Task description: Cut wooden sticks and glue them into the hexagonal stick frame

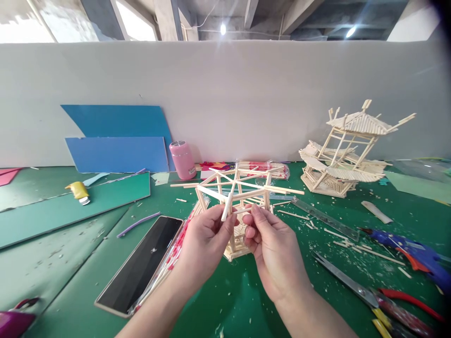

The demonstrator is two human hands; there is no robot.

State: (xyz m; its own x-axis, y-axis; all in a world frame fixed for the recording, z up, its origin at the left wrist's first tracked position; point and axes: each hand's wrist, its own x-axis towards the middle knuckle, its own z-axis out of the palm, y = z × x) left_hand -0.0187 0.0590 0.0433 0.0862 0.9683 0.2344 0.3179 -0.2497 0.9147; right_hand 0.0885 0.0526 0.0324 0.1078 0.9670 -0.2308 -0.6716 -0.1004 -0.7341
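Both hands are pinching the stick frame (239, 197): left hand (206, 241) is closing on a loose short stick (227, 206), right hand (273, 249) is gripping a strut, steadying it. Frame is being held above the green mat (225, 300) (phone (141, 263) lying just left), probably for clear access.

**Items on the green work surface**

A dark phone (141, 264) lay flat at left of centre, a purple strip (138, 224) just beyond it. A pink tumbler (182, 160) stood upright near the white partition, beside two blue boards (118, 154) leaning against it. A finished stick pavilion (343, 152) stood at right. A clear ruler (326, 218), a blue glue gun (416, 253) and red-handled cutters (398, 305) lay among scattered stick offcuts.
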